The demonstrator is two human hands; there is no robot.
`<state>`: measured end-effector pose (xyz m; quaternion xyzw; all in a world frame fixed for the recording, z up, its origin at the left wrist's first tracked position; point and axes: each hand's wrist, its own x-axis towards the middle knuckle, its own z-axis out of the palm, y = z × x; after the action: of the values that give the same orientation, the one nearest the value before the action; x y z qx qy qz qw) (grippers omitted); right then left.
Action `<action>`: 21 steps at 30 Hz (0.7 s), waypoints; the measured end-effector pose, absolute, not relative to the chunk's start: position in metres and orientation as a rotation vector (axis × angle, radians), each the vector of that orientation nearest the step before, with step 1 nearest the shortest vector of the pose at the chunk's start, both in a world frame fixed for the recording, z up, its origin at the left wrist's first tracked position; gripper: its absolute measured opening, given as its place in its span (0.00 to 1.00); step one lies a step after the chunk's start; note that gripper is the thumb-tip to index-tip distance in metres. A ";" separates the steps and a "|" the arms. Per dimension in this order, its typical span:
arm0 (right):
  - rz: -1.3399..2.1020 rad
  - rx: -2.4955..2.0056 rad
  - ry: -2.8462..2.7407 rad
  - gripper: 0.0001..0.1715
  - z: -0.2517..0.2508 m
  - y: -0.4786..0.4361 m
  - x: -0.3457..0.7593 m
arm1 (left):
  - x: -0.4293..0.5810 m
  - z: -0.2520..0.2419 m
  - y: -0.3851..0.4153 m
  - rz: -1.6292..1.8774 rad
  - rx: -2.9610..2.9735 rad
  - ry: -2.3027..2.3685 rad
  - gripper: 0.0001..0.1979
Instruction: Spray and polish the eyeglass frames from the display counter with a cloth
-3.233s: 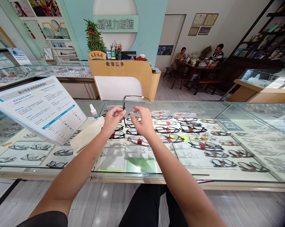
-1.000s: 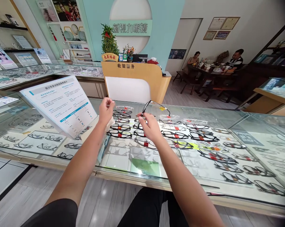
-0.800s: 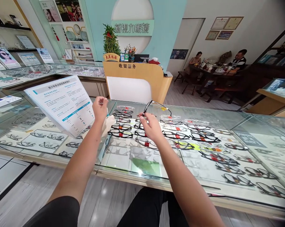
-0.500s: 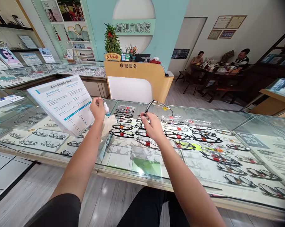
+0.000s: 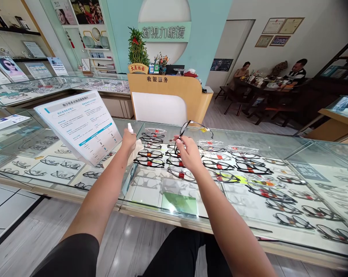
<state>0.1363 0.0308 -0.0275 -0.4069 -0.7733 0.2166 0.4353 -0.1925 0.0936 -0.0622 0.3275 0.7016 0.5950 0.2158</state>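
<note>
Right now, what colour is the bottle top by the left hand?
Head view: the bottle top is white.

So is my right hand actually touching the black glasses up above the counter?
Touching. The head view shows the right hand pinching the glasses between thumb and fingers, with the rest of the frame standing up beyond them.

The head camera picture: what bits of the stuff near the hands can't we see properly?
All in the head view:
- White bottle: lower part hidden by the left hand, so I can't tell how the fingers hold it.
- Black glasses: partly covered by the right hand.
- Pale cloth: partly behind the left hand and forearm.
- Standing sign: smallest print too small to read.
</note>
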 end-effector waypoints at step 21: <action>0.888 -0.796 -1.798 0.34 -0.023 0.019 0.125 | -0.092 -0.001 0.037 1.323 1.334 0.971 0.40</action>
<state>0.1249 0.0186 -0.0233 -0.3251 -0.7345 0.3627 0.4726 -0.0920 0.0365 -0.0015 0.5494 0.3998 0.5448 0.4914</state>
